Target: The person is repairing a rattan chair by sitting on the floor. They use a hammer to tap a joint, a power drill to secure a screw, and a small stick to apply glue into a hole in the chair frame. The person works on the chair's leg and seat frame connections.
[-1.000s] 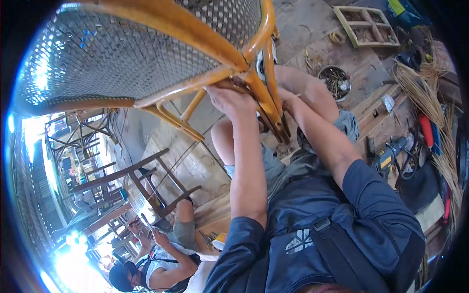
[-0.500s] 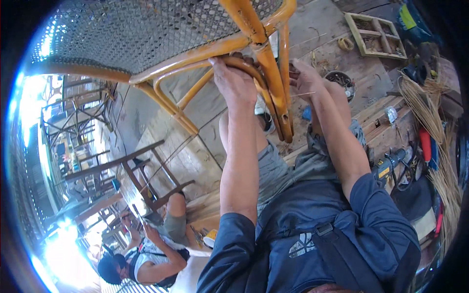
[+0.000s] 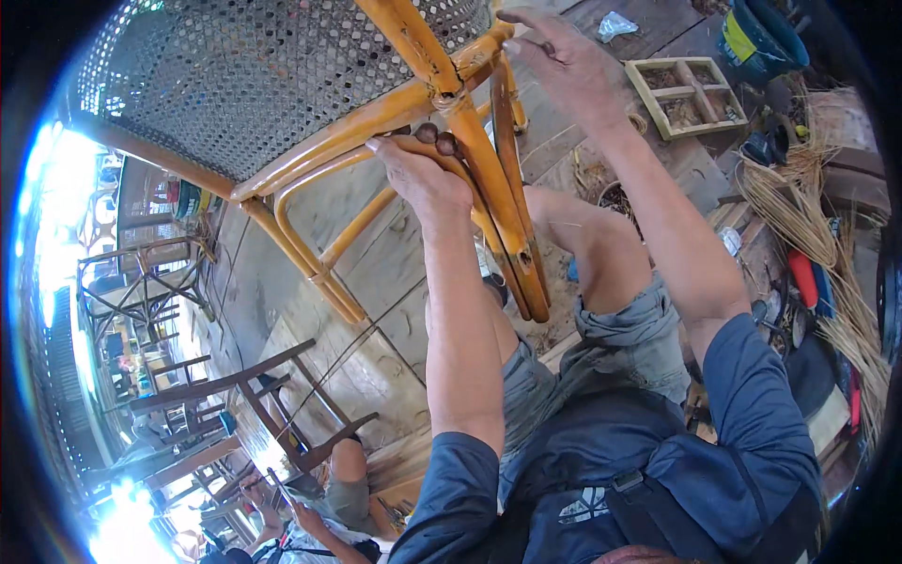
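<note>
Left hand (image 3: 425, 180) grips this glossy yellow-orange cane chair (image 3: 343, 133) from below, right before me; right hand (image 3: 568, 70) is half-open by its corner, can't tell if touching. Probably light, stiff, slick; I'd grab poles (image 3: 477, 146), not that delicate-looking grey woven mesh (image 3: 272, 85).

The rattan chair frame (image 3: 484, 179) is glossy honey-orange; its cane panel (image 3: 254, 94) shows a grey open lattice. Navy T-shirt (image 3: 592, 442), grey-blue shorts (image 3: 629, 352), red-orange handle (image 3: 802, 277), straw-coloured strands (image 3: 785, 211).
</note>
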### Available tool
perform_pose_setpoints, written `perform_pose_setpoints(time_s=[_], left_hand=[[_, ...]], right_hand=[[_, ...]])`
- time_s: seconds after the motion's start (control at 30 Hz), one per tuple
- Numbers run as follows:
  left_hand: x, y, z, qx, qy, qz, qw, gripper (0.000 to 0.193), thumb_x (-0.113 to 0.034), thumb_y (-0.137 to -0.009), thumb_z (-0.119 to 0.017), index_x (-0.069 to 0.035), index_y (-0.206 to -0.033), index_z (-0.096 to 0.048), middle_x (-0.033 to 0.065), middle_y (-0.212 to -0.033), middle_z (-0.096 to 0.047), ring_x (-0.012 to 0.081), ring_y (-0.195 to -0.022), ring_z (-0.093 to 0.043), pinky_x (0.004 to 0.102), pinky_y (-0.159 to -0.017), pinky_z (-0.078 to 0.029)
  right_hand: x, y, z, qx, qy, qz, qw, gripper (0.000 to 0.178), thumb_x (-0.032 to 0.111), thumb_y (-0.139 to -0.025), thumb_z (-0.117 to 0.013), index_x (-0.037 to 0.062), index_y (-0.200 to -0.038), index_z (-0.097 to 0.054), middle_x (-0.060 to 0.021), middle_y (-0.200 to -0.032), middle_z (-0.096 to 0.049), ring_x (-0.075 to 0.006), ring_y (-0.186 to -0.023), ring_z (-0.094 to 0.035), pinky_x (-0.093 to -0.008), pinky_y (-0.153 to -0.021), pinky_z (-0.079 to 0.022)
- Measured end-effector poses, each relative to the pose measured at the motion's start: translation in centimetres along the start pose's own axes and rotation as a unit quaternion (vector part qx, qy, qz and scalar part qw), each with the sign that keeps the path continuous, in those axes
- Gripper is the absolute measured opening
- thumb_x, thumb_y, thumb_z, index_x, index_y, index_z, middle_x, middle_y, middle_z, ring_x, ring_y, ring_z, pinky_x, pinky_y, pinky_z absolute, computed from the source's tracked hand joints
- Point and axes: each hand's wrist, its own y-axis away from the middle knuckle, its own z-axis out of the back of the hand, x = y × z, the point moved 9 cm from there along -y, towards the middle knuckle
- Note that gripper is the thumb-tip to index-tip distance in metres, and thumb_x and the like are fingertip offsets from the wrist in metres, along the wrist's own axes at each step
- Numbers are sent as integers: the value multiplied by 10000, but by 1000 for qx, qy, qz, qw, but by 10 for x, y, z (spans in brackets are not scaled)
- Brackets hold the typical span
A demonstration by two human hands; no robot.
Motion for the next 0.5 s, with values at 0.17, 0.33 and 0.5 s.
perform_pose_setpoints(time_s=[0.17, 0.33, 0.5], left_hand=[[-6, -2, -9, -38, -21, -6, 999, 368, -456, -973, -333, -106, -946, -443, 24, -674, -427, 128, -559, -390, 252, -484, -356], [-5, -8, -15, -27, -12, 6, 1000, 344, -442, -972, -353, -110, -969, -444, 20, -686, -418, 122, -568, -391, 244, -482, -350], [-2, -19, -17, -28, 0, 13, 1000, 332, -438, -971, -370, -116, -991, -449, 13, -703, -411, 110, -596, -400, 230, -484, -345]], right_hand=[[9, -14, -19, 30, 211, 234, 949, 307, 150, -844, -622, 67, -1136, -578, -91, -1072, -597, -230, -988, -580, -310, -823, -475], [-9, -24, -23, 63, 210, 204, 954, 446, 134, -780, -670, 146, -1210, -554, -83, -1213, -543, -277, -1142, -505, -350, -965, -420], [-7, -26, -21, 42, 204, 205, 956, 436, 151, -783, -675, 136, -1203, -560, -78, -1199, -561, -267, -1118, -531, -343, -937, -441]])
